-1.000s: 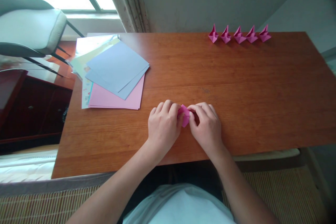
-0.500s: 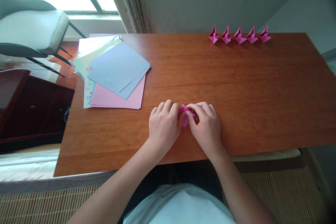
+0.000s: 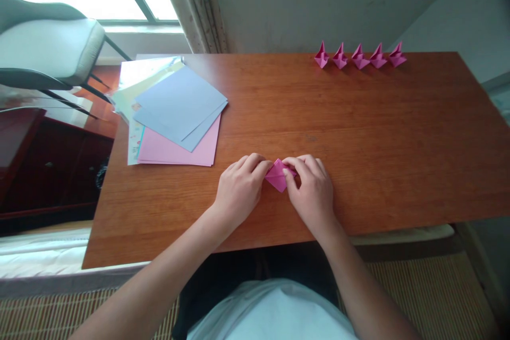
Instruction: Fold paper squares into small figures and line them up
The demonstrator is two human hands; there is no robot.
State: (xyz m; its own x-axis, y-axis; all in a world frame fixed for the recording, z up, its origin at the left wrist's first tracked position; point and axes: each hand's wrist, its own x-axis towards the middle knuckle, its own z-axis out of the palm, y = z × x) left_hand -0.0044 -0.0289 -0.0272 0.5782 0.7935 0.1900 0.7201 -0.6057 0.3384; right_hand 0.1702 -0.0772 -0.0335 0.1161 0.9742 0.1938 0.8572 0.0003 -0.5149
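A small folded piece of magenta paper [image 3: 277, 176] lies on the brown wooden table [image 3: 358, 133] near its front edge. My left hand [image 3: 238, 191] pinches its left side with the fingertips. My right hand [image 3: 313, 191] grips its right side, thumb and forefinger pressed on the top fold. Both hands rest on the tabletop. Part of the paper is hidden under my fingers.
Several finished magenta paper figures [image 3: 358, 56] stand in a row at the table's far edge. A stack of light blue and pink sheets [image 3: 177, 114] lies at the left. A grey chair [image 3: 43, 48] stands by the window beyond the table's left end.
My left hand has slid slightly to the left, uncovering more of the magenta paper, which now shows a pointed lower corner. My right hand has stayed in place.
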